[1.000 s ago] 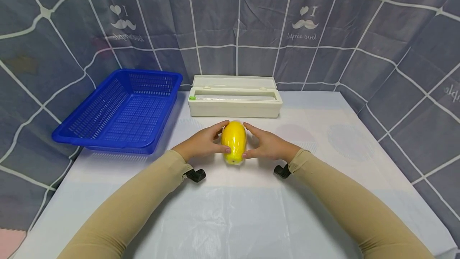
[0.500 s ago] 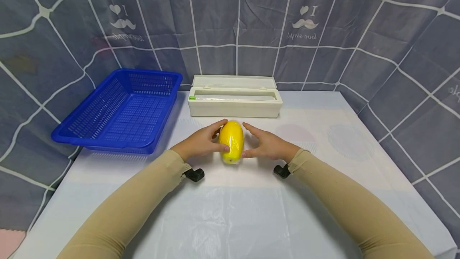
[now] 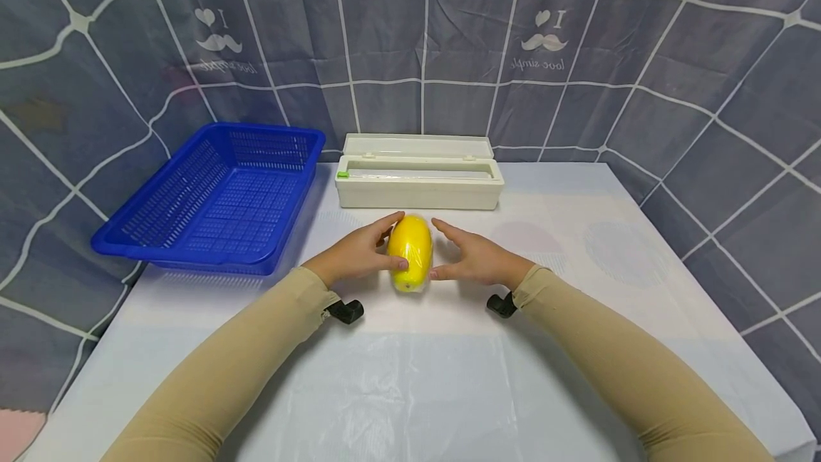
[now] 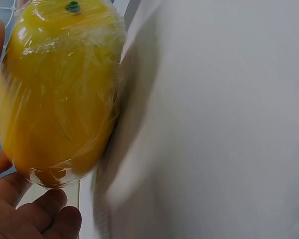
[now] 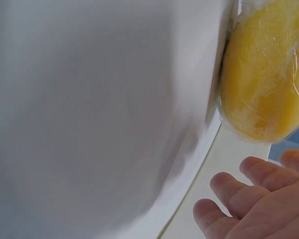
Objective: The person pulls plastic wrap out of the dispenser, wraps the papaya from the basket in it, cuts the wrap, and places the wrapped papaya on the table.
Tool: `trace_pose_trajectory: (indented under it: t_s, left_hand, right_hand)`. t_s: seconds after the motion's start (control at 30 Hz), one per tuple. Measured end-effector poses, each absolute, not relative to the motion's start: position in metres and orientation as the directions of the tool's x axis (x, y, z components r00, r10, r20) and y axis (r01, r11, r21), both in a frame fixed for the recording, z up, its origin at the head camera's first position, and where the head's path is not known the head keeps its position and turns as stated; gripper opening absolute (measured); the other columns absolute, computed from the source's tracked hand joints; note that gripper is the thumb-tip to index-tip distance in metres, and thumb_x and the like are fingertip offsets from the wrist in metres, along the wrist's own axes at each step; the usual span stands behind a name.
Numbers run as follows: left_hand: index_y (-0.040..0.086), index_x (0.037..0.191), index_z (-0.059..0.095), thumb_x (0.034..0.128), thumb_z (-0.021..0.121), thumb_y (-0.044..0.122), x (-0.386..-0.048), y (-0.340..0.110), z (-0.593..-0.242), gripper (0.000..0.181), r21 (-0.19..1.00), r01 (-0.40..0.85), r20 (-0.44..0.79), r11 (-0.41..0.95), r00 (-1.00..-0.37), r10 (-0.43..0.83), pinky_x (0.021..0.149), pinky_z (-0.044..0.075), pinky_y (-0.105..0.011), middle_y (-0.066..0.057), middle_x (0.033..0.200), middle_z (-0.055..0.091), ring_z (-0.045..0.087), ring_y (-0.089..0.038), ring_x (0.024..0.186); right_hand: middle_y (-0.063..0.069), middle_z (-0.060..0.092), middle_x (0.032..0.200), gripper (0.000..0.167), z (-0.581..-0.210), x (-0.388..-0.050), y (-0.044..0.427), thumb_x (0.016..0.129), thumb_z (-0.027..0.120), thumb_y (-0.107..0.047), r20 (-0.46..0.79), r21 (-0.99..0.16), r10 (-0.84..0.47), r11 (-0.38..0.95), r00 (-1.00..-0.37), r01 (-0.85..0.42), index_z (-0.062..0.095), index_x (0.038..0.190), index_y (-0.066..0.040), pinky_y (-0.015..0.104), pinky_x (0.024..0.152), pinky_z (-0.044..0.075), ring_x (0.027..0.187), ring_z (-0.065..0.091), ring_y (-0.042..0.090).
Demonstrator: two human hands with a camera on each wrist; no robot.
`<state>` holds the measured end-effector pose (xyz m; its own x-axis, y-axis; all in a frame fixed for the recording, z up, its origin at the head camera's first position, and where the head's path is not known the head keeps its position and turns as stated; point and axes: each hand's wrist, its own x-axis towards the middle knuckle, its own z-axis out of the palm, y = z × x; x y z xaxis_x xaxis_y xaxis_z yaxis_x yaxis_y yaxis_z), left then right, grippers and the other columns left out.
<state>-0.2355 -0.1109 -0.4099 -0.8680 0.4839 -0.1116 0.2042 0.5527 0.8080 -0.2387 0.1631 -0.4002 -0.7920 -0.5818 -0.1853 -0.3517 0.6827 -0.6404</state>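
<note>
A yellow oval fruit [image 3: 412,252], wrapped in clear cling film, lies on the table between my two hands. Its wrap is creased and shiny in the left wrist view, where a small dark green spot marks one end of the fruit [image 4: 60,94]. My left hand [image 3: 359,254] holds the fruit's left side, thumb across the near part and fingers at the far end. To the right, my right hand [image 3: 477,255] has its fingers spread beside the fruit, with a narrow gap; in the right wrist view, its fingers [image 5: 239,194] look apart from the wrap.
A white cling film box [image 3: 420,194] with its lid raised stands just beyond the hands, a green piece at its left end. At the back left is a blue mesh basket [image 3: 186,255]. A grey checked curtain [image 3: 385,34] encloses the white-covered table [image 3: 410,391].
The fruit has shifted slightly left, and the left hand has moved a little left too. The gap between the fruit and the right hand has widened; that hand has barely moved.
</note>
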Motion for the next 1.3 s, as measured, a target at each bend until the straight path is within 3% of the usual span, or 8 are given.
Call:
trace_pose_trajectory:
  t_s: [0.5, 0.77, 0.9, 1.17, 1.3]
  left_hand:
    - [0.018, 0.17, 0.02, 0.0889, 0.085, 0.04, -0.235, -0.111, -0.407, 0.106, 0.801, 0.201, -0.111, 0.564, -0.875, 0.471, 0.127, 0.034, -0.049, -0.01, 0.172, 0.033, 0.036, -0.032, 0.157]
    - [0.02, 0.17, 0.02, 0.0902, 0.084, 0.039, -0.235, -0.113, -0.407, 0.104, 0.805, 0.185, -0.116, 0.563, -0.883, 0.456, 0.126, 0.036, -0.049, -0.011, 0.167, 0.041, 0.047, -0.031, 0.148]
    - [0.021, 0.17, 0.019, 0.0899, 0.084, 0.04, -0.235, -0.115, -0.407, 0.105, 0.808, 0.194, -0.113, 0.556, -0.876, 0.469, 0.127, 0.035, -0.049, -0.01, 0.168, 0.038, 0.045, -0.031, 0.15]
    - [0.02, 0.171, 0.016, 0.0871, 0.082, 0.02, -0.235, -0.121, -0.406, 0.107, 0.848, 0.2, -0.124, 0.491, -0.826, 0.55, 0.119, 0.046, -0.044, -0.01, 0.171, 0.032, 0.058, -0.032, 0.14]
    - [0.017, 0.17, 0.017, 0.0868, 0.083, 0.019, -0.235, -0.114, -0.403, 0.107, 0.85, 0.206, -0.111, 0.485, -0.83, 0.547, 0.118, 0.046, -0.044, -0.008, 0.172, 0.03, 0.055, -0.032, 0.143]
  right_hand:
    - [0.016, 0.026, 0.173, 0.112, -0.399, -0.239, 0.162, 0.088, 0.081, -0.055, -0.178, -0.635, -0.581, 0.684, -0.794, -0.358, 0.015, 0.171, -0.02, 0.058, 0.129, 0.026, 0.16, 0.029, 0.037]
    - [0.014, 0.026, 0.174, 0.109, -0.398, -0.238, 0.161, 0.09, 0.081, -0.05, -0.173, -0.642, -0.589, 0.675, -0.789, -0.363, 0.015, 0.171, -0.019, 0.056, 0.129, 0.026, 0.16, 0.03, 0.037]
    - [0.013, 0.025, 0.174, 0.109, -0.397, -0.237, 0.16, 0.09, 0.082, -0.049, -0.171, -0.656, -0.594, 0.664, -0.786, -0.359, 0.015, 0.171, -0.019, 0.056, 0.13, 0.025, 0.16, 0.028, 0.036]
    - [0.008, 0.023, 0.176, 0.112, -0.398, -0.235, 0.151, 0.088, 0.081, -0.056, -0.182, -0.677, -0.628, 0.639, -0.757, -0.366, 0.013, 0.171, -0.024, 0.057, 0.13, 0.024, 0.162, 0.025, 0.033]
    - [0.007, 0.025, 0.175, 0.112, -0.397, -0.236, 0.151, 0.088, 0.081, -0.056, -0.18, -0.667, -0.619, 0.648, -0.764, -0.367, 0.014, 0.171, -0.023, 0.057, 0.129, 0.025, 0.161, 0.028, 0.031]
